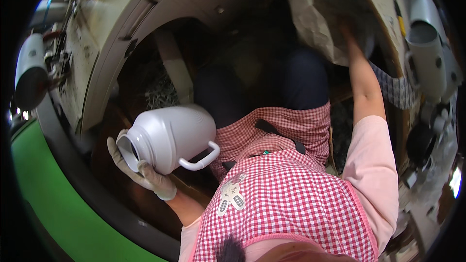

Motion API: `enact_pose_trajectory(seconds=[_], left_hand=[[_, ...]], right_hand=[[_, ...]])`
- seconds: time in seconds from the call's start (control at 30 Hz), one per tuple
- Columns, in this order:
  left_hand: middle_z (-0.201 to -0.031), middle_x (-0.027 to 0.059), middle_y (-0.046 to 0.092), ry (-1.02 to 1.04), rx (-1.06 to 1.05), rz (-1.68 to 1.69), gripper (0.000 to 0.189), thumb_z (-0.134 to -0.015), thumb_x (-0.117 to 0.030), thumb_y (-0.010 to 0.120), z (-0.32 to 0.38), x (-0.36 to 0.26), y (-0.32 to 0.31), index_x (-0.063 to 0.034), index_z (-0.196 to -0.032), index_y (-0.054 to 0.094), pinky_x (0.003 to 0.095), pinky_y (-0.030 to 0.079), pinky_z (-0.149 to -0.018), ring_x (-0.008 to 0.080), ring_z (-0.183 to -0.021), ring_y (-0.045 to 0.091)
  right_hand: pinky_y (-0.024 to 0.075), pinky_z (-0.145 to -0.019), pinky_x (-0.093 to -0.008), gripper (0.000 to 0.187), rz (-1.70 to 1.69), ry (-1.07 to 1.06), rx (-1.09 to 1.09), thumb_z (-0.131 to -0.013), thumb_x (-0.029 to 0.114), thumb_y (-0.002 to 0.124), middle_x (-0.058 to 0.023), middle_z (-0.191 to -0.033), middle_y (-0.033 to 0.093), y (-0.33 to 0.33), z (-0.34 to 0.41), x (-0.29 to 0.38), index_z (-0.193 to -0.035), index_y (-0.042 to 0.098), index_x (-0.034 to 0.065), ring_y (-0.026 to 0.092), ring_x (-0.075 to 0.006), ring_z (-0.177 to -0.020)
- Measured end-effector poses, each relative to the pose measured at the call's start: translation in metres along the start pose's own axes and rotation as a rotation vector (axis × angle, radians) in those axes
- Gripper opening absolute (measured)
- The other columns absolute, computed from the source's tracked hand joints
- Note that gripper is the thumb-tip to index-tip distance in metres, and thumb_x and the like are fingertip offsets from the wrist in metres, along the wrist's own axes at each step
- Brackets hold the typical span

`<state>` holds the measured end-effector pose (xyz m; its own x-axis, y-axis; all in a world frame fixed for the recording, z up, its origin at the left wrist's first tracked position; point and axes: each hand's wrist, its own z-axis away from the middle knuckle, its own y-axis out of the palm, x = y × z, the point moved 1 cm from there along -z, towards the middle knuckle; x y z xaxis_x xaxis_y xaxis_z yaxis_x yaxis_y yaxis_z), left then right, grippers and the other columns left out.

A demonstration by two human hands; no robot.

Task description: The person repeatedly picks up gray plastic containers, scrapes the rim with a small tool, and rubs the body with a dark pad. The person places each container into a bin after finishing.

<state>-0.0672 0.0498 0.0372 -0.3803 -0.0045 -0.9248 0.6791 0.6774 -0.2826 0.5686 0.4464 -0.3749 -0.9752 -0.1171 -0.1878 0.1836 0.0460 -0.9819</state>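
My left hand (145,174), in a pale glove, grips a light grey plastic jug (174,134) around its threaded neck. The jug lies on its side, mouth to the left, with its loop handle (202,158) on the side towards me. Its base end is beside my thigh. At the upper right, my right hand (345,31) reaches into a whitish sack (309,18). The inside of the sack is dark and the hand is blurred, so its fingers and anything in them are not clear.
Several grey plastic vessels (427,69) are at the right, near a black and yellow tool (399,18) on a bench edge. Another grey vessel (31,69) lies left by a worn bench (85,40). A green surface (47,196) and a pile of small scraps (162,92) are also visible.
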Motion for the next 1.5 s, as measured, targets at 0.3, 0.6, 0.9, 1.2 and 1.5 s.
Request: enact_pose_trajectory(seconds=[0.3,0.6,0.9,1.2,1.5], left_hand=[[-0.148,0.0238,0.051,0.038,0.049,0.131,0.119,-0.075,-0.046,0.092,0.005,0.010,-0.006,0.0006,-0.161,0.023,0.0432,0.040,-0.116,0.0312,-0.135,0.053],[-0.133,0.0166,0.064,0.485,0.352,-0.064,0.127,-0.063,-0.033,0.099,0.021,-0.032,0.006,-0.0052,-0.163,0.026,0.0447,0.052,-0.100,0.0317,-0.119,0.065],[-0.130,0.0110,0.070,0.758,0.303,-0.248,0.105,-0.062,-0.032,0.096,0.054,-0.045,0.009,0.0016,-0.150,0.049,0.0480,0.049,-0.104,0.0315,-0.117,0.067],[-0.126,0.0109,0.072,0.774,0.306,-0.209,0.100,-0.068,-0.044,0.092,0.060,-0.043,0.004,0.0051,-0.145,0.052,0.0475,0.047,-0.107,0.0315,-0.113,0.070],[-0.133,0.0180,0.065,0.649,0.289,-0.215,0.102,-0.076,-0.062,0.084,0.049,-0.034,-0.006,-0.0013,-0.150,0.047,0.0445,0.046,-0.106,0.0341,-0.128,0.057]], right_hand=[[0.0544,-0.095,-0.0371,0.031,-0.567,0.364,-0.088,-0.106,0.028,0.060,-0.0146,-0.123,0.073,-0.150,0.060,0.035,-0.121,0.073,0.0050,0.070,-0.0245,-0.110],[0.0626,-0.063,-0.0233,0.035,-1.634,-0.425,0.112,-0.107,0.011,0.057,-0.0176,-0.130,0.070,-0.478,0.212,0.281,-0.141,0.062,0.0082,0.077,-0.0227,-0.102],[0.0608,-0.069,-0.0360,0.030,-0.869,-1.022,0.038,-0.072,-0.002,0.074,-0.0163,-0.108,0.069,-0.559,0.295,0.355,-0.102,0.070,0.0011,0.074,-0.0318,-0.085],[0.0601,-0.066,-0.0371,0.018,-0.550,-1.149,0.009,-0.074,0.008,0.077,-0.0083,-0.080,0.073,-0.553,0.292,0.365,-0.092,0.075,0.0057,0.074,-0.0244,-0.076],[0.0551,-0.076,-0.0396,0.025,-0.969,-0.986,0.162,-0.091,0.023,0.077,-0.0142,-0.085,0.068,-0.558,0.283,0.346,-0.098,0.071,0.0008,0.067,-0.0326,-0.083]])
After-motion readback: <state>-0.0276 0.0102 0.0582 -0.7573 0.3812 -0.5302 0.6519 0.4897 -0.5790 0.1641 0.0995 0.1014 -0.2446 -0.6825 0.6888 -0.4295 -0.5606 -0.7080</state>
